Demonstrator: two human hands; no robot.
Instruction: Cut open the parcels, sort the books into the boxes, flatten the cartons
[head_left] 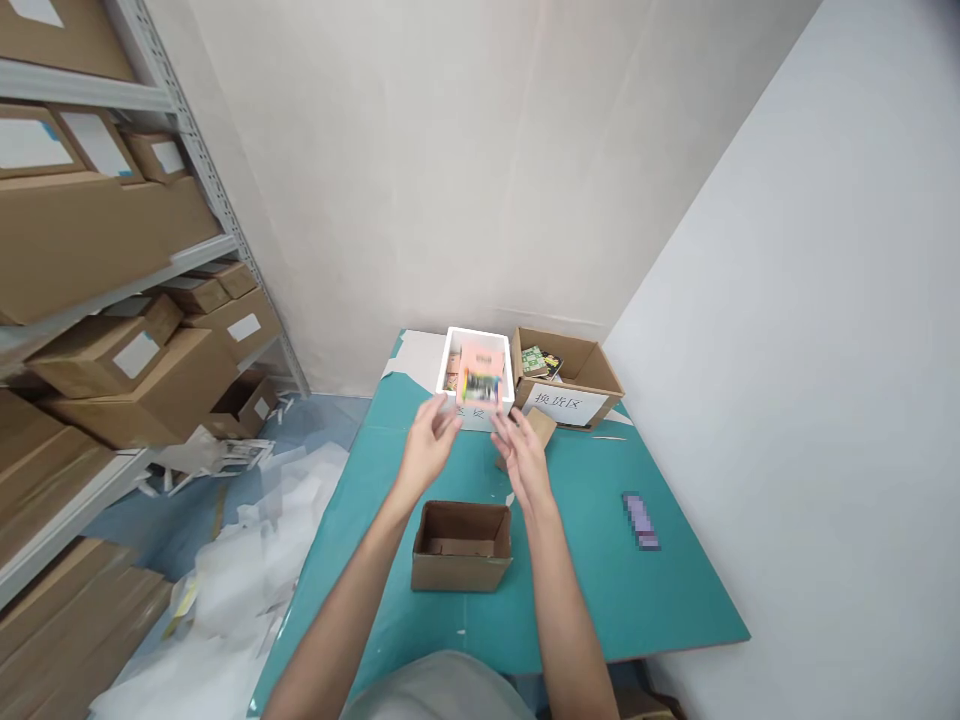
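Observation:
A blurred pink packet [481, 376] with a multicoloured picture on it appears over the white box [508, 402], covering part of its front rim. Just below the packet's lower left corner is my left hand [429, 445], thumb and forefinger apart. My right hand [522, 455] is below the lower right corner, its fingers spread. Neither hand visibly grips the packet, though blur hides the exact gap. Other small pink items lie inside the white box. Nearer to me, between my forearms, stands an open brown cardboard box [461, 573] with nothing visible inside.
A labelled cardboard box [607, 380] holding several small patterned packs [535, 362] stands right of the white one. A brown cardboard piece [541, 425] lies behind my right hand. A pixelated purple object [641, 522] rests on the green table [600, 600]. Shelves of cartons [142, 365] line the left.

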